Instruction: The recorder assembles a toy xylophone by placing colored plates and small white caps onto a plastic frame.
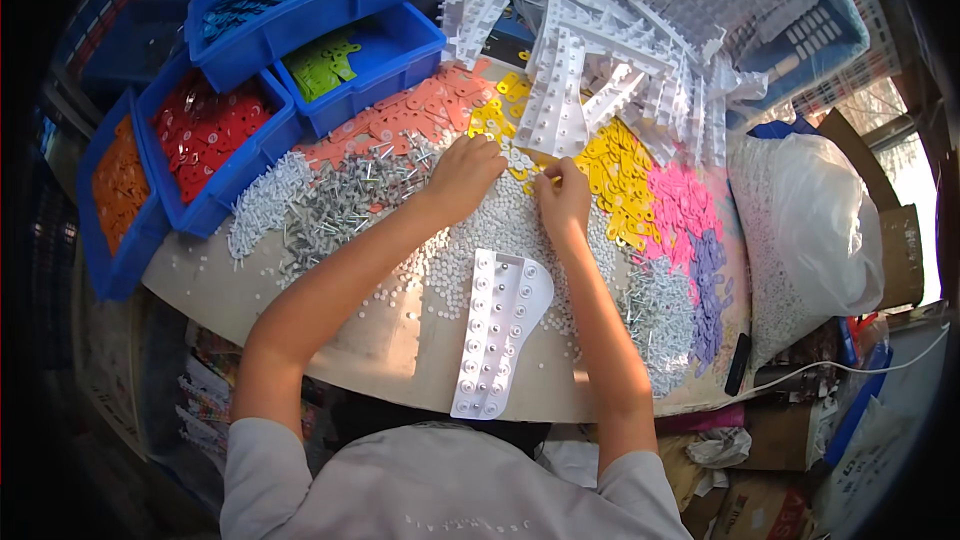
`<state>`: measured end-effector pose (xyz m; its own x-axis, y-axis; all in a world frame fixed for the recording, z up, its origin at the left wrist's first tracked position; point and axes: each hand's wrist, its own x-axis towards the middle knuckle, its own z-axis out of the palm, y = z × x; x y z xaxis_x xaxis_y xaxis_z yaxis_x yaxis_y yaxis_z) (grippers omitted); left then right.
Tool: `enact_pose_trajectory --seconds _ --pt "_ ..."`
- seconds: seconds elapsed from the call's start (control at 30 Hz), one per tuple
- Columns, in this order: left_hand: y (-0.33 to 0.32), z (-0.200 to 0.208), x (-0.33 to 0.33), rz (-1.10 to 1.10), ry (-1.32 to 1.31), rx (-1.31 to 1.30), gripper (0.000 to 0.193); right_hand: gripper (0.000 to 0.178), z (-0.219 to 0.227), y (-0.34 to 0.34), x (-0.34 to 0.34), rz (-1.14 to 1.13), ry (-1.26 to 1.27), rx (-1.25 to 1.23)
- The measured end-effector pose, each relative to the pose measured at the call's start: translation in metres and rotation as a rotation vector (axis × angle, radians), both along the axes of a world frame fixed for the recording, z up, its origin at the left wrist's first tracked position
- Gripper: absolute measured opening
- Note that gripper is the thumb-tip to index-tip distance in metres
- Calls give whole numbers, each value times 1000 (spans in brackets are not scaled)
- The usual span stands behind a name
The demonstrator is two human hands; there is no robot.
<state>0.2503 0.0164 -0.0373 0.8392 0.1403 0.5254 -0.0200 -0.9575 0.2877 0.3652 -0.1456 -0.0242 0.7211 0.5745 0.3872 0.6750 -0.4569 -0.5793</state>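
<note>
Head view: with left hand point(465, 178) and right hand point(565, 198) pinched narrow, contents impossible to tell, avoid scattering white pieces point(516, 202) between.

Illumination is bright at centre. Daylight enters from the right, where the opening point(928, 210) is overexposed. Warm sunlit patches lie on the tabletop point(378, 345); pale highlights mark the plastic bag point(830, 210). Corners are black, margins dim and soft. Fisheye distortion bows the table's front edge. Detail at the right hand's point(566, 202) fingertips is unresolved.
</note>
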Motion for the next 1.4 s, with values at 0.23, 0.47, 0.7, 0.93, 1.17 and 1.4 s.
enact_pose_trajectory --seconds 0.23,0.47,0.7,0.93,1.17,1.4 --pt "-36 43 -69 -79 5 -543 7 10 52 -75 -70 170 300 25" --pt "-52 32 -99 -275 218 -719 11 7 47 -95 -98 176 305 -103" --pt "-65 30 -101 -162 231 -726 10 8 37 -91 -113 61 260 -5" --pt "-66 40 -104 -119 244 -799 10 8 23 -91 -119 81 -106 -72" --pt "-60 24 -108 -232 -4 -261 6 12 26 -89 -121 109 -236 -115" --pt "-51 25 -98 -299 38 -398 4 12 33 -90 -115 102 -48 -13"
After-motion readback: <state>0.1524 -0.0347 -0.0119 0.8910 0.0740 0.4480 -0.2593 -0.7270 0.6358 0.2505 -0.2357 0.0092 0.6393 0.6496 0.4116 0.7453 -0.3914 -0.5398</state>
